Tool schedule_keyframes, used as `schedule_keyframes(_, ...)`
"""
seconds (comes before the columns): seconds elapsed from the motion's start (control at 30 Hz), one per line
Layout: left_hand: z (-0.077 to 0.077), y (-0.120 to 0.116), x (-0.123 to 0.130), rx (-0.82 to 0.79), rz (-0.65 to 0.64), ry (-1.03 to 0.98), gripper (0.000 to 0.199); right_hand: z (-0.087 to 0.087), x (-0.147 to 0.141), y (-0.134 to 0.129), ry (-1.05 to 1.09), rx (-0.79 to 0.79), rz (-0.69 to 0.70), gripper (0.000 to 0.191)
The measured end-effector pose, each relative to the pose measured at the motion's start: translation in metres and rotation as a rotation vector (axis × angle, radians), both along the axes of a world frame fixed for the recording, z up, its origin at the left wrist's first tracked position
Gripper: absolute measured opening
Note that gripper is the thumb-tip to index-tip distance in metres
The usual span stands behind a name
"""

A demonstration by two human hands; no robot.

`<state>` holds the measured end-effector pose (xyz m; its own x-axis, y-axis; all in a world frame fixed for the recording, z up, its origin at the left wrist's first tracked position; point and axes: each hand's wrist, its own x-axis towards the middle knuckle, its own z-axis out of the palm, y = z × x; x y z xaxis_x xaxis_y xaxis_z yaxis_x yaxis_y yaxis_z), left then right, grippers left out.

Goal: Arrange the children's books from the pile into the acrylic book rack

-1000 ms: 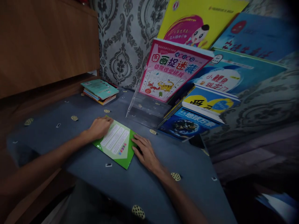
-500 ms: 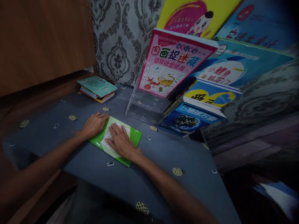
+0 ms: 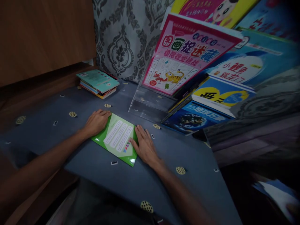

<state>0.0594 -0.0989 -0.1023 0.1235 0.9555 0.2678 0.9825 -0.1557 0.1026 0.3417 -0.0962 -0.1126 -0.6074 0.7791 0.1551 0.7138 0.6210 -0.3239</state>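
A green book with white text blocks on its cover lies flat on the dark grey-blue tabletop. My left hand rests along the book's left edge, palm down with its fingers stretched out toward the upper corner. At the right edge lies my right hand, fingers extended and the thumb over the cover's border. Neither hand is wrapped round anything.
Several books, with a teal one on top, are stacked at the back left. A clear acrylic stand at the back right holds a pink book and others. Patterned wallpaper and a wooden cabinet border the table.
My right hand has slid from the middle of the green cover to its right edge, uncovering the printed text. My left hand stays at the left edge. The view has shifted slightly.
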Motion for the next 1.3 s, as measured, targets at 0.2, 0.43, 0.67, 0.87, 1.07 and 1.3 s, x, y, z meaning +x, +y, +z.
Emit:
schedule_keyframes(0.2, -0.004, -0.001, 0.000, 0.019, 0.003, -0.024, 0.041, -0.004, 0.005, 0.003, 0.026, 0.069, 0.035, 0.059)
schedule_keyframes(0.43, 0.000, -0.001, 0.003, -0.016, 0.006, -0.046, 0.039, -0.007, 0.006, 0.003, 0.064, 0.114, 0.034, 0.056)
schedule_keyframes(0.67, -0.002, 0.000, 0.002, 0.011, 0.001, -0.044, 0.040, -0.008, 0.006, 0.004, 0.074, 0.145, 0.029, 0.054)
schedule_keyframes(0.87, -0.005, -0.001, 0.002, 0.024, 0.006, -0.067, 0.040, -0.009, 0.008, 0.004, 0.086, 0.181, 0.053, 0.050)
schedule_keyframes(1.07, -0.009, 0.000, -0.005, 0.051, -0.031, -0.143, 0.043, 0.015, -0.016, -0.027, 0.130, 0.095, 0.267, 0.038)
schedule_keyframes(1.3, -0.005, -0.003, -0.008, 0.066, -0.049, -0.196, 0.046, 0.041, -0.072, -0.078, -0.002, -0.083, 0.535, 0.061)
